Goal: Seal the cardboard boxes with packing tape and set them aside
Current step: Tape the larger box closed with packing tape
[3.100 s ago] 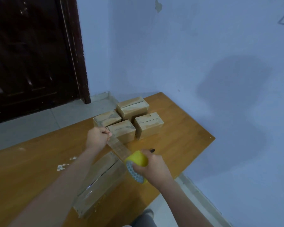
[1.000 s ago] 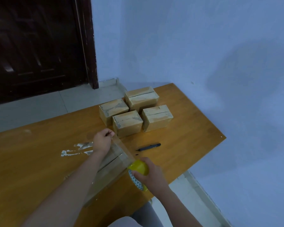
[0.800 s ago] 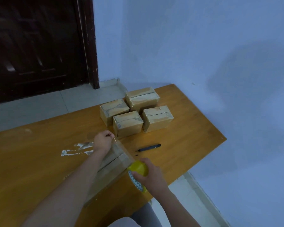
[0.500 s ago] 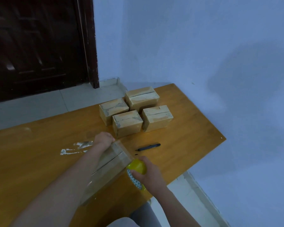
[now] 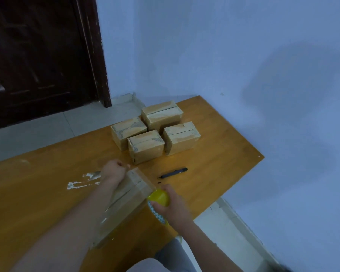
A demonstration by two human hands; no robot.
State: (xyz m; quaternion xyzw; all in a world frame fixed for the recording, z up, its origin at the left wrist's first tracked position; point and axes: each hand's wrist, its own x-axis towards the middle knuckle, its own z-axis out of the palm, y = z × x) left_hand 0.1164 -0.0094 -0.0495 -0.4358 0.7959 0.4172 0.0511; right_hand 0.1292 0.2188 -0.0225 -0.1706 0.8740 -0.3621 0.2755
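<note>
My left hand (image 5: 114, 171) pins clear tape onto the light, stiff oblong cardboard box (image 5: 126, 201) while my right hand (image 5: 173, 205) grips the yellow tape roll (image 5: 159, 197).

long box (image 5: 126, 201) under both hands, right hand (image 5: 173, 205) around yellow tape roll (image 5: 159, 197), left hand (image 5: 114, 170) seemingly pinching tape

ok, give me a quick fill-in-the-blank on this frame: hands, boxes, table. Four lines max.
1. The right hand grips a roll of tape whose core is ____ in colour.
2. ____ small boxes stand grouped at the table's far end.
3. The left hand pinches the tape end at the far end of the ____ box.
4. A black pen lies between the group and the ____ hand.

Missing: yellow; Four; long; right
</note>
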